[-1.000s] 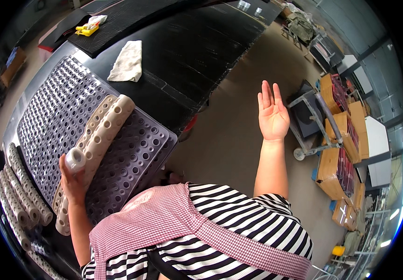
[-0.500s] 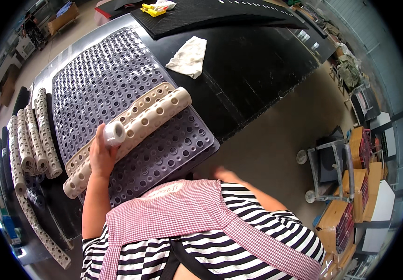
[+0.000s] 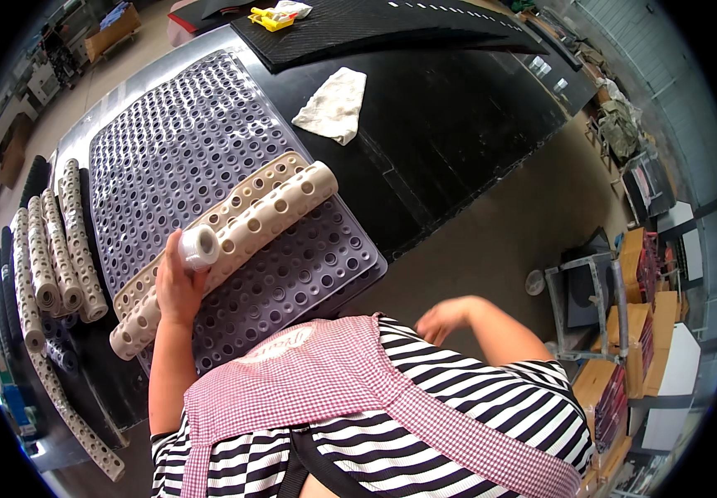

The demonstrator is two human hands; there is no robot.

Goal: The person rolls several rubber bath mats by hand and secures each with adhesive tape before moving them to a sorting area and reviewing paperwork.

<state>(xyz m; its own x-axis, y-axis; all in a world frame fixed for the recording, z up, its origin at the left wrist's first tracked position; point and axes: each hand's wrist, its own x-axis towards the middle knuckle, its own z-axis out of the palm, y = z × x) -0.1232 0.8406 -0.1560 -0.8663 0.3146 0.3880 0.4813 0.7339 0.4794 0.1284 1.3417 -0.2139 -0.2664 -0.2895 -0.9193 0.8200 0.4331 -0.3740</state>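
My left hand (image 3: 179, 290) grips a roll of clear tape or film (image 3: 198, 247), with its round end facing up and to the right. Directly beneath is a beige rubber mat with round holes, rolled into a tube (image 3: 263, 220) whose loose edge lies flat along the far side. That tube lies slantwise across a grey-purple mat with round holes (image 3: 184, 133), spread flat on the table. My right hand (image 3: 446, 319) hangs off the table beside my apron, away from the mats. Its fingers bend downward and are smeared by motion, so whether anything is in them is unclear.
Several rolled beige mats (image 3: 51, 249) lie at the table's left. A white cloth (image 3: 331, 105) rests on the black table (image 3: 425, 141). Dark sheets (image 3: 358, 33) and a yellow tool (image 3: 271, 19) are at the far side. A trolley (image 3: 582, 303) and cardboard boxes (image 3: 636, 332) stand right.
My right hand has moved right, away from the apron's edge, and more of its forearm shows. The left hand still grips the roll, which has turned slightly.
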